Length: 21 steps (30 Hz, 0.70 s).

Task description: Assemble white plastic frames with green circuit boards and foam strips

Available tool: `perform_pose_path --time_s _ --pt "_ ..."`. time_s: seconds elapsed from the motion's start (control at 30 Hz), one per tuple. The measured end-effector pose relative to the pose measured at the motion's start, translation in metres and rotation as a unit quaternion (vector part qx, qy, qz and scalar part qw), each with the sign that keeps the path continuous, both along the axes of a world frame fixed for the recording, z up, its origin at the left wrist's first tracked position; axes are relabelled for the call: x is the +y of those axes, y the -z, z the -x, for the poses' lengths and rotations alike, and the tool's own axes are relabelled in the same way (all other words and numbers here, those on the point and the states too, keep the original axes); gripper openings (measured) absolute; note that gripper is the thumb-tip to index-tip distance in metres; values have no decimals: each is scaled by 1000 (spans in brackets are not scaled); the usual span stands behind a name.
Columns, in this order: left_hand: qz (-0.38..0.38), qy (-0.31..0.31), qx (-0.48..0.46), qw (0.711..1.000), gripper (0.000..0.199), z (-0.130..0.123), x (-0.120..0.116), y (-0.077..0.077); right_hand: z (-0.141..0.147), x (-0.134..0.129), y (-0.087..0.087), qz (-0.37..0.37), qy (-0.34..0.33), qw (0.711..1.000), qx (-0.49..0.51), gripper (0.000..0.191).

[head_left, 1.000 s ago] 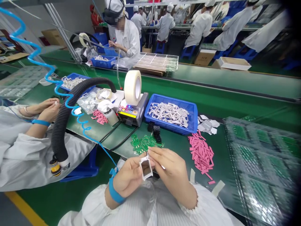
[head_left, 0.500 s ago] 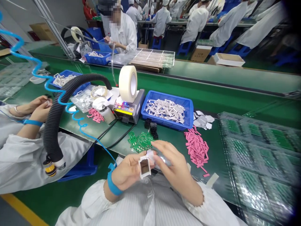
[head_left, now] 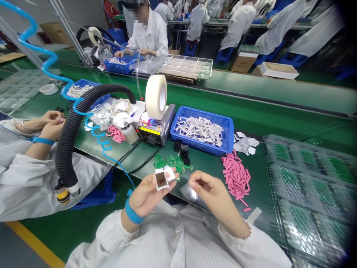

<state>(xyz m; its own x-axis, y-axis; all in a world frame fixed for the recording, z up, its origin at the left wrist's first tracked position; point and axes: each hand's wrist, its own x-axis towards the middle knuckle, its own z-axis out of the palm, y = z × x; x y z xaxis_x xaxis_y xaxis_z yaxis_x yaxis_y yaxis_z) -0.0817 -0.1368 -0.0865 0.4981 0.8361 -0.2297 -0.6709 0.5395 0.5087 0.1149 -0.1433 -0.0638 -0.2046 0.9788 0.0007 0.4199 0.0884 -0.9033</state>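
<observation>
Peeling seems in hand: fingers of the left hand [head_left: 145, 196] grip a framed screen [head_left: 161, 179], the right hand's [head_left: 209, 190] pinch clear film [head_left: 187, 192], probably needing discarding

The small white frame [head_left: 167, 183] looks like smooth plastic around a glossy dark panel [head_left: 161, 179]; the clear film [head_left: 189, 192] is thin, shiny plastic. Beneath, the green surface [head_left: 208, 165] is smooth with a soft sheen. The blue tray [head_left: 192, 142] is smooth, lightly shiny plastic, the pink strips [head_left: 236, 176] matt. The tape roll [head_left: 153, 97] has a matt, papery face; the black hose [head_left: 64, 149] is ribbed, the coiled blue tube [head_left: 51, 64] glossy plastic. The white coat [head_left: 164, 243] is finely striped cloth.
</observation>
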Motion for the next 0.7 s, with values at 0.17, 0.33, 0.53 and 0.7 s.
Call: perform_pose_path --time_s 0.17,0.33,0.53,0.7 --pt "3 47 -34 998 34 5 -1 0 -20 6 37 78 -30 989 -119 13" --pt "-1 121 -85 989 33 -2 -9 -5 -17 8 16 87 -96 988 82 37" --pt "38 141 -111 983 37 -8 -16 -14 16 13 -3 151 -187 907 346 42" --pt "6 92 -103 990 35 -9 -15 -19 14 12 -10 136 -60 918 369 35"
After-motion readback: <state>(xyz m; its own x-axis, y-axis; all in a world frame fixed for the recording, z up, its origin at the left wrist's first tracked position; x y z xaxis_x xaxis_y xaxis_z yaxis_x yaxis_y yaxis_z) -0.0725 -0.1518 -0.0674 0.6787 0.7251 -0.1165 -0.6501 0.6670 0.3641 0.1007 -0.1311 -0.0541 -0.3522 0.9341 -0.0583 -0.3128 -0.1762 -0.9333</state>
